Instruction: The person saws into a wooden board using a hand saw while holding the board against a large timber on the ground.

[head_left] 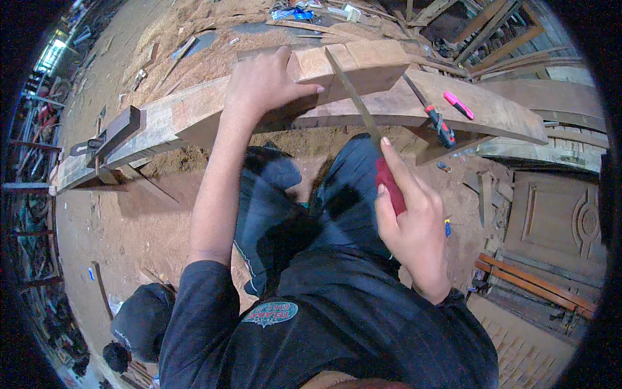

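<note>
A thick squared timber lies on top of a long wooden beam in front of me. My left hand grips the timber, fingers over its far edge and thumb stretched along the near side. In my right hand is the red handle of a hand saw, its forefinger extended along the handle. The saw's blade, seen nearly edge-on, crosses the timber's top to the right of my left hand. Thin lines run across the timber near its right end.
A red-and-black-handled screwdriver and a pink marker lie on the beam at right. A dark wooden hand plane sits at its left. Sawdust covers the ground. A carved wooden panel stands at far right.
</note>
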`<state>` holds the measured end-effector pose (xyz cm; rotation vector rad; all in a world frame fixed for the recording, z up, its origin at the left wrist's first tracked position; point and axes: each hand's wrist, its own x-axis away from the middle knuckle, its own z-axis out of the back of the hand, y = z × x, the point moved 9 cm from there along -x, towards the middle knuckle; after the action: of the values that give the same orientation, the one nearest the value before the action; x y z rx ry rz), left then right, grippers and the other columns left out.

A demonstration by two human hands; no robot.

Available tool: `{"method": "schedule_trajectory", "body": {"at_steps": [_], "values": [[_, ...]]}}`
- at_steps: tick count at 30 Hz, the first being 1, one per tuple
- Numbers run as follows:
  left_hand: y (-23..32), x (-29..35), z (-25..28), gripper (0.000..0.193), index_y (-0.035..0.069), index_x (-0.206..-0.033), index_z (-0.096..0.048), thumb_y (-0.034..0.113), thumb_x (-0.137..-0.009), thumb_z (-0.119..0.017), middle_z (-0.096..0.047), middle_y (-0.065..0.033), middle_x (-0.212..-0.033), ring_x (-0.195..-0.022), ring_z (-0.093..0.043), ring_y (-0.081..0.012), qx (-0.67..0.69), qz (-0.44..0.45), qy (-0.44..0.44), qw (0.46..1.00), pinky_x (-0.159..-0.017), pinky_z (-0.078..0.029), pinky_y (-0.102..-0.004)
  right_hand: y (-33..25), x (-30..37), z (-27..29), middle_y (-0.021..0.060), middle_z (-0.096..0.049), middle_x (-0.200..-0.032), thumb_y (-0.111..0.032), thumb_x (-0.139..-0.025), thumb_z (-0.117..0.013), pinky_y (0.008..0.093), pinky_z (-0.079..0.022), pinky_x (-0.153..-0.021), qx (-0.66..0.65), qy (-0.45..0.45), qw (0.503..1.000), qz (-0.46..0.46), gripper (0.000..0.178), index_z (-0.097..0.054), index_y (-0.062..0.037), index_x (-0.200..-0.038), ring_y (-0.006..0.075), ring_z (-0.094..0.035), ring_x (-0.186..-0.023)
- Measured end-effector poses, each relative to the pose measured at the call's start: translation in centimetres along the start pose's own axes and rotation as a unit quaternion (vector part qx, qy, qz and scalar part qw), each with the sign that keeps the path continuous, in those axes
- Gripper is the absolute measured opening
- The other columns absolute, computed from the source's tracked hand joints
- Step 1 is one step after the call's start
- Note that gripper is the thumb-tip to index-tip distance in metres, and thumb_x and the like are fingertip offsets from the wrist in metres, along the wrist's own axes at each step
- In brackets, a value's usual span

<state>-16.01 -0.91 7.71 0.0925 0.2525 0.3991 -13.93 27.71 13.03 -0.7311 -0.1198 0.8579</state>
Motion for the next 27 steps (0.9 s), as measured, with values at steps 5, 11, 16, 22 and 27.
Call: {"method": "schedule_trajectory", "body": {"at_steps": [5, 11, 16, 22, 27], "values": [[0.0, 0.1, 0.0, 0.09, 0.003, -0.113, -0.072, 0.086, -0.076, -0.07, -0.077, -0.0244, -0.096, -0.092, -0.076, -0.044, 0.011, -0.009, 0.01, 1.0, -0.08, -0.062, -0.0559, 0.6, -1.6, -0.5, 0.0294, -0.07, -0.107, -0.002, -0.092, -0.064, 0.05, -0.057, -0.087, 0.008, 0.012, 1.0, 0.009, 0.062, -0.056, -0.007, -0.153, 0.0463, -0.071, -0.097], [0.0, 0.1, 0.1, 0.09, 0.002, -0.112, -0.072, 0.085, -0.076, -0.072, -0.077, -0.0237, -0.096, -0.092, -0.076, -0.0433, 0.004, -0.006, -0.004, 1.0, -0.081, -0.062, -0.0552, 0.1, -0.7, 0.3, 0.0301, -0.072, -0.113, 0.0, -0.092, -0.063, 0.046, -0.057, -0.09, -0.004, -0.016, 1.0, -0.02, 0.059, -0.06, -0.0058, -0.15, 0.0441, -0.073, -0.101], [0.1, 0.3, 0.3, 0.088, 0.002, -0.109, -0.072, 0.084, -0.075, -0.073, -0.077, -0.0253, -0.095, -0.09, -0.076, -0.0441, 0.027, -0.028, 0.064, 0.997, -0.079, -0.062, -0.0552, 0.4, -2.5, -0.7, 0.0282, -0.073, -0.11, -0.001, -0.092, -0.063, 0.046, -0.057, -0.089, 0.016, -0.008, 0.999, -0.028, 0.059, -0.06, -0.0067, -0.15, 0.0431, -0.074, -0.099], [-0.2, 0.1, -0.1, 0.087, 0.004, -0.112, -0.072, 0.083, -0.075, -0.074, -0.077, -0.0257, -0.095, -0.093, -0.076, -0.0447, 0.016, 0.008, -0.01, 1.0, -0.082, -0.061, -0.0567, 0.1, -0.8, 0.2, 0.0284, -0.069, -0.101, -0.003, -0.091, -0.064, 0.0528, -0.057, -0.081, 0.009, -0.012, 1.0, 0.012, 0.064, -0.054, -0.0067, -0.154, 0.0469, -0.07, -0.089], [0.0, 0.2, 0.4, 0.086, 0.004, -0.111, -0.072, 0.083, -0.076, -0.073, -0.077, -0.0255, -0.092, -0.09, -0.076, -0.0449, 0.014, -0.002, 0.021, 1.0, -0.08, -0.061, -0.0565, 0.2, -2.4, -0.7, 0.0274, -0.068, -0.096, -0.002, -0.091, -0.065, 0.0534, -0.057, -0.08, 0.032, 0.0, 0.999, 0.016, 0.065, -0.054, -0.0071, -0.154, 0.0469, -0.069, -0.087]]}}
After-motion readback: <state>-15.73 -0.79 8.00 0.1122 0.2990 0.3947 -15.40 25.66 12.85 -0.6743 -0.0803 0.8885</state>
